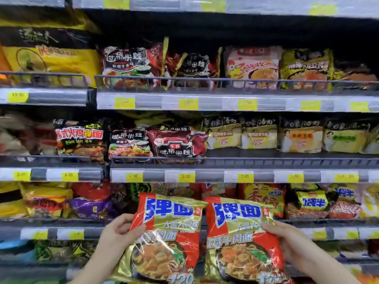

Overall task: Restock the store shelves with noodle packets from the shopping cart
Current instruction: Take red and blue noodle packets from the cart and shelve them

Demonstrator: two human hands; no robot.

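Held items: two matching noodle packets, red and gold with large blue lettering and a bowl of noodles pictured on the front, both upright, faces toward the camera, side by side with their inner edges touching or nearly so.

Left noodle packet (164,236): gripped by the left hand (118,232) at its left edge, thumb curled over the front, the other fingers hidden behind the wrapper.

Right noodle packet (242,240): gripped by the right hand (287,240) at its right edge, thumb laid across the front, the other fingers hidden behind.

Position: both packets are held in the air in front of the third shelf (307,222) from the top, their upper edges overlapping the stock at that shelf's front edge; neither rests on a shelf.

Shelving: grey shelves with wire front rails and yellow price tags (186,177) along each front edge.

Top full shelf (205,103): a yellow packet (51,58) at the left end, dark red packets (131,66) in the middle, a pink packet with a cartoon chicken (252,66) to the right of them.

Middle shelf (246,160): a black packet with red and yellow lettering (79,138) at the left, a maroon packet (178,143) lying tilted against the front rail, pale yellow packets (260,134) set back toward the rear at the right end.

Third shelf stock: yellow, purple (92,208) and red packets, blurred.
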